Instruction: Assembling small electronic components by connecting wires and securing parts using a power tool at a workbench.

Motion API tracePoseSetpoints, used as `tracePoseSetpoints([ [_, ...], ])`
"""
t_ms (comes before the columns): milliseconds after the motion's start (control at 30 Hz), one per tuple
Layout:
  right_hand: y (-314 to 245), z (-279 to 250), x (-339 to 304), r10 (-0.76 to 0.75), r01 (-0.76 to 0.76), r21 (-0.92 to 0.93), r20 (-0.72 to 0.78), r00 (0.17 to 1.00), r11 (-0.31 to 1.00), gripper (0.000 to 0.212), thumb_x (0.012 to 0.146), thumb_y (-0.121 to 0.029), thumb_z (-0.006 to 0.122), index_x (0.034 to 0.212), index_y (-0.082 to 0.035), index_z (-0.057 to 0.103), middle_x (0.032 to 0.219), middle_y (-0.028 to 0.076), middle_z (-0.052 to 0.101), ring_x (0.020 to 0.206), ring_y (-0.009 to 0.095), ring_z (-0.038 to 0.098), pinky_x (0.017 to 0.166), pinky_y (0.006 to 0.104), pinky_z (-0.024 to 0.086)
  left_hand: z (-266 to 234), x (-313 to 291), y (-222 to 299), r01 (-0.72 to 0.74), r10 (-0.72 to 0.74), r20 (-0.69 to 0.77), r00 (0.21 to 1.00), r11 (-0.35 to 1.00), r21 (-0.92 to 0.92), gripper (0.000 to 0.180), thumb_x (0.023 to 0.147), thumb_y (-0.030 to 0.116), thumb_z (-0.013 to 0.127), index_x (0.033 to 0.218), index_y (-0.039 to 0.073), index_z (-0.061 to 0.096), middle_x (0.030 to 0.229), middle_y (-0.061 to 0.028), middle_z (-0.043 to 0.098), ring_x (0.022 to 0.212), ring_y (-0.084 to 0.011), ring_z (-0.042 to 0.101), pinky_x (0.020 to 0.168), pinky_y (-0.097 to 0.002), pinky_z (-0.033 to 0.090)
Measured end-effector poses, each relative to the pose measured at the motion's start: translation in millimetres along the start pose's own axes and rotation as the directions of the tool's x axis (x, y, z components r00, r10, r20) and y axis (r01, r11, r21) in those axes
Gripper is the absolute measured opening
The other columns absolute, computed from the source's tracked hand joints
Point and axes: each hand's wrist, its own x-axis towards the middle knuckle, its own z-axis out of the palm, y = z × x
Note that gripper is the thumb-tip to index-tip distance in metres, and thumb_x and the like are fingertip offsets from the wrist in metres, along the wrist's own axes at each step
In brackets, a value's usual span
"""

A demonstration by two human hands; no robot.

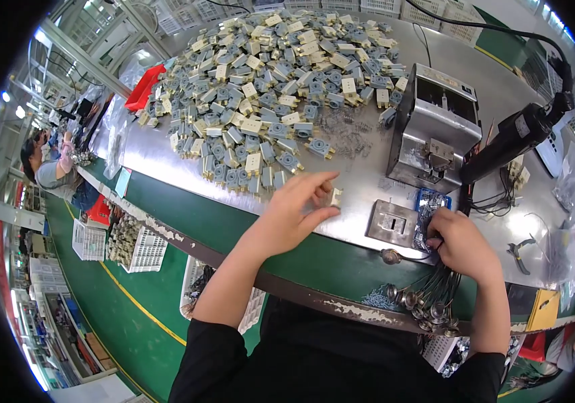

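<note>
My left hand (293, 211) hovers over the front of the metal bench, thumb and fingers apart. A small cream piece (336, 196) shows just past its fingertips; I cannot tell whether they touch. Behind it spreads a big heap of grey and cream plastic housings (254, 87). My right hand (462, 243) has its fingers curled down at a blue tray (426, 196) of small shiny metal parts. What those fingertips pinch is hidden. Between the hands lies a square metal fixture (379, 232) with a slotted middle. One round metal part (391, 256) on a black wire sits just before it.
Behind the fixture stands a boxy metal machine (428, 127). A black cylindrical tool (522, 131) leans beside it. Wired round metal parts (435, 312) and small screws (378, 300) lie at the front edge. Cutting pliers (518, 256) rest right; a red bin (145, 88) stands far left.
</note>
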Motion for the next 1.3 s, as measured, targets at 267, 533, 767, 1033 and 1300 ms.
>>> tracePoseSetpoints([
  [267, 2.2, -2.7, 0.6, -0.098, 0.098, 0.007, -0.004, 0.995, 0.995, 0.014, 0.074, 0.003, 0.068, 0.086, -0.001, 0.065, 0.091, 0.015, 0.063, 0.09, 0.037, 0.063, 0.081, 0.0447, 0.048, 12.4, -1.2, 6.1, -0.007, 0.013, 0.001, 1.0, 0.633, -0.774, 0.05, 0.083, -0.013, 0.071, 0.13, -0.001, 0.058, 0.127, -0.0148, 0.061, 0.116, -0.0262, 0.066, 0.099, -0.0372, 0.058],
  [533, 2.9, 1.1, 0.9, -0.039, 0.048, 0.09, -0.101, 0.994, 0.995, 0.012, 0.072, 0.005, 0.062, 0.083, 0.0, 0.066, 0.084, 0.016, 0.066, 0.083, 0.037, 0.064, 0.079, 0.0437, 0.049, 22.7, 10.2, 15.9, 0.172, -0.159, 0.096, 0.983, 0.588, -0.791, 0.053, 0.083, -0.017, 0.07, 0.132, -0.003, 0.056, 0.126, -0.0142, 0.063, 0.117, -0.0242, 0.067, 0.099, -0.0359, 0.057],
  [767, 10.0, 6.2, 3.8, -0.101, 0.112, 0.087, -0.128, 0.987, 0.99, 0.015, 0.072, 0.008, 0.06, 0.084, 0.001, 0.066, 0.088, 0.017, 0.069, 0.083, 0.04, 0.065, 0.077, 0.0469, 0.052, 45.2, 36.4, 21.3, 0.176, -0.138, 0.11, 0.984, 0.806, -0.565, 0.043, 0.085, -0.007, 0.076, 0.126, -0.002, 0.065, 0.121, -0.0129, 0.071, 0.11, -0.0212, 0.07, 0.092, -0.0318, 0.058],
  [1033, 7.5, 0.6, -1.4, -0.092, 0.122, 0.094, -0.274, 0.957, 0.988, 0.014, 0.08, 0.003, 0.068, 0.093, -0.002, 0.067, 0.089, 0.015, 0.067, 0.084, 0.038, 0.065, 0.073, 0.045, 0.052, 77.3, 43.6, 6.0, -0.293, 0.311, 0.145, 0.939, 0.947, -0.129, 0.031, 0.074, 0.007, 0.087, 0.104, 0.006, 0.079, 0.112, -0.0109, 0.077, 0.111, -0.0315, 0.071, 0.094, -0.0415, 0.058],
  [1300, 12.1, 0.3, -3.5, -0.166, 0.272, 0.128, -0.528, 0.833, 0.954, 0.023, 0.077, 0.005, 0.077, 0.097, -0.003, 0.07, 0.078, 0.012, 0.065, 0.07, 0.027, 0.066, 0.062, 0.0365, 0.051, 82.8, 42.6, 3.5, -0.329, 0.333, 0.088, 0.939, 0.942, -0.063, 0.027, 0.075, 0.012, 0.087, 0.101, 0.008, 0.08, 0.111, -0.0062, 0.077, 0.112, -0.027, 0.071, 0.092, -0.0402, 0.058],
])
